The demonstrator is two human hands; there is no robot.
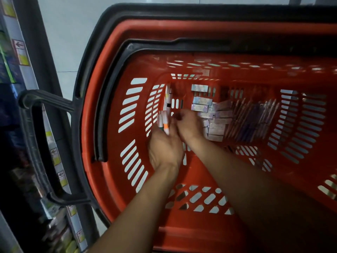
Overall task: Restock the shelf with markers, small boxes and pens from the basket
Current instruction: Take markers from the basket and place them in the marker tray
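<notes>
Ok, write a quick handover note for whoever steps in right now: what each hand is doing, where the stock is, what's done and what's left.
Left hand: low in the red basket, holding a bunch of markers.
Right hand: beside the left, its fingers curled at the markers; too blurred to tell if it grips one.
Stock: more markers stand against the basket's left end, small boxes are piled in the middle, pens lie to their right.
Done: markers gathered in hand; nothing seen placed yet.
Left: carry them to the shelf on the left, then do the boxes and pens.
</notes>
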